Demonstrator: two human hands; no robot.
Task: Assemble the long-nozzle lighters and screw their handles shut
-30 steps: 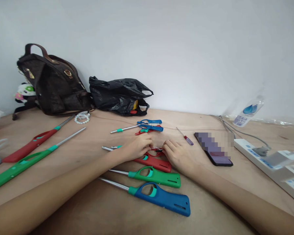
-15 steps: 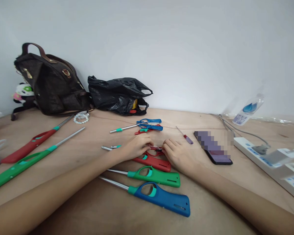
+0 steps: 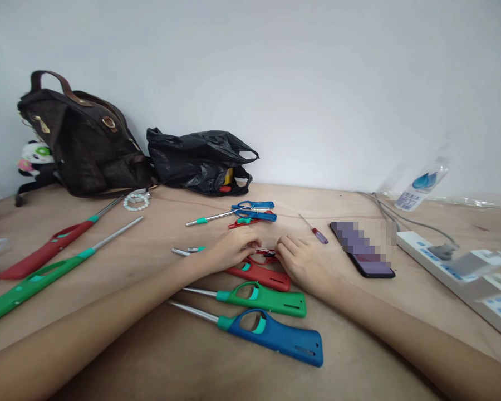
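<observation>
An opened red gas lighter (image 3: 264,253) lies between my hands, with thin wires and a dark part showing in it. My left hand (image 3: 237,246) has its fingers curled on the lighter's left end. Bent fingers of my right hand (image 3: 298,257) close over the other end; both sets of fingertips are partly hidden. Just below, a closed red lighter (image 3: 263,275) touches or nearly touches my hands. Nearer to me lie a green lighter (image 3: 275,301) and a blue lighter (image 3: 288,338), their metal tubes pointing left.
Behind my hands are opened blue lighter halves (image 3: 256,216) and a small screwdriver (image 3: 319,236). A phone (image 3: 363,250), power strip (image 3: 451,273) and bottle (image 3: 421,186) are right. Long red (image 3: 45,253) and green lighters (image 3: 37,289), a backpack (image 3: 96,150) and black plastic bag (image 3: 192,161) are left.
The whole view has shifted slightly. Both hands stay at the opened red lighter, with hardly any visible movement of the fingers.
</observation>
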